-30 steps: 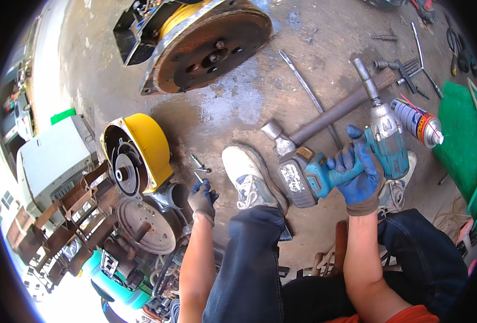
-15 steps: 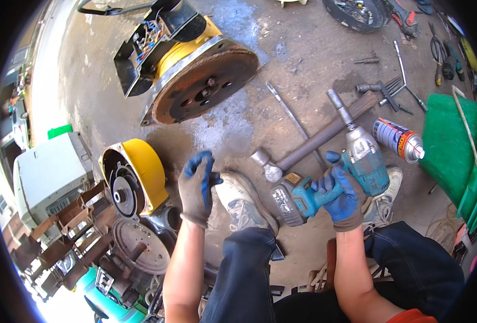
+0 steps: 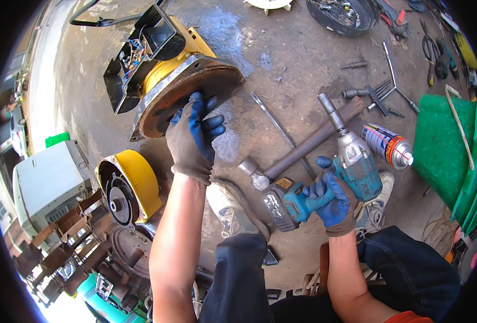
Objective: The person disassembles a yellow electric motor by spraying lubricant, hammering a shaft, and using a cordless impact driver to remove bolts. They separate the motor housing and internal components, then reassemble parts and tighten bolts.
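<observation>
My left hand, in a grey and blue work glove, reaches up to the rusty round face of a yellow motor housing. Its fingers are spread in front of the disc's middle and hide the hub; whether they touch it I cannot tell. The housing lies tilted, with an open black box of coloured wires on its upper side. In my right hand, gloved alike, is the grip of a teal cordless impact wrench. A long socket on its nose points away from me, and its battery faces left.
A hammer and a thin metal bar lie beyond my shoes. Right of the wrench are a spray can and a green plastic bin. A yellow round cover stands at left; a black pan of small parts sits far off.
My left hand has moved up and away from above my shoe to the rusty disc, its fingers spreading. The right hand keeps the impact wrench; the whole view has shifted slightly.
</observation>
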Motion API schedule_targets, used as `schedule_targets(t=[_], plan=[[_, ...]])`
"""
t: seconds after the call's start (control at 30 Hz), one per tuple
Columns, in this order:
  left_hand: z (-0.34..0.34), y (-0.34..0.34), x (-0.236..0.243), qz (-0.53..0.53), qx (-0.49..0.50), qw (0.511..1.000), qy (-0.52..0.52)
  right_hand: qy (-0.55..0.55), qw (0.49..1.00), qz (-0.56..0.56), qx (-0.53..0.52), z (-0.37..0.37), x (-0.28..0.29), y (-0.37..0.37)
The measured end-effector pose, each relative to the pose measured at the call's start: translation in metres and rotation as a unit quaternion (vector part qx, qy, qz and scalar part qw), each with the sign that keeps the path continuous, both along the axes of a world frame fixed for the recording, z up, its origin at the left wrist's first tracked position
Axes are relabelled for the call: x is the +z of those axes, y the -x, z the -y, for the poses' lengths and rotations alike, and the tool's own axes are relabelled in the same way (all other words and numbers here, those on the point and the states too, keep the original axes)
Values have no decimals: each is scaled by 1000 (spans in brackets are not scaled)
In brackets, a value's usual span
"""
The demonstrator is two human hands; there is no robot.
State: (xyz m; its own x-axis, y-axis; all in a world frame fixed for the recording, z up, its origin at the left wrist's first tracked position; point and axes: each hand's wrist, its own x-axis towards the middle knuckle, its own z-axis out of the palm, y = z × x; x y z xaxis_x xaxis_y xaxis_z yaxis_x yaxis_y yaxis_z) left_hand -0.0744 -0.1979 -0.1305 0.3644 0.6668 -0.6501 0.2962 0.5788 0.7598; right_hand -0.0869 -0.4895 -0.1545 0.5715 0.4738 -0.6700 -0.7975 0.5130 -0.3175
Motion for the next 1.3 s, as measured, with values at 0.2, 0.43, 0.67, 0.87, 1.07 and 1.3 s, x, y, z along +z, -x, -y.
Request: schedule_targets(t=[0.2,0.43,0.67,0.87,1.07,1.3], plan=[[-9,32,-27,168,-44,972,156,27,1000,0,0,2,3,-3],[-2,32,-21,143,-54,974,167,22,1000,-1,-8,2,4,-3],[-8,30,-4,68,-65,978,185,21,1000,1,-5,-1,6,-1],[-15,28,-10,63,-85,990,95,16,1000,-12,-5,2,0,3],[-4,41,-6,90,-125,981,118,25,1000,10,-6,7,3,2],[17,77,-4,-6,-149,989,22,91,992,61,63,26,11,6]])
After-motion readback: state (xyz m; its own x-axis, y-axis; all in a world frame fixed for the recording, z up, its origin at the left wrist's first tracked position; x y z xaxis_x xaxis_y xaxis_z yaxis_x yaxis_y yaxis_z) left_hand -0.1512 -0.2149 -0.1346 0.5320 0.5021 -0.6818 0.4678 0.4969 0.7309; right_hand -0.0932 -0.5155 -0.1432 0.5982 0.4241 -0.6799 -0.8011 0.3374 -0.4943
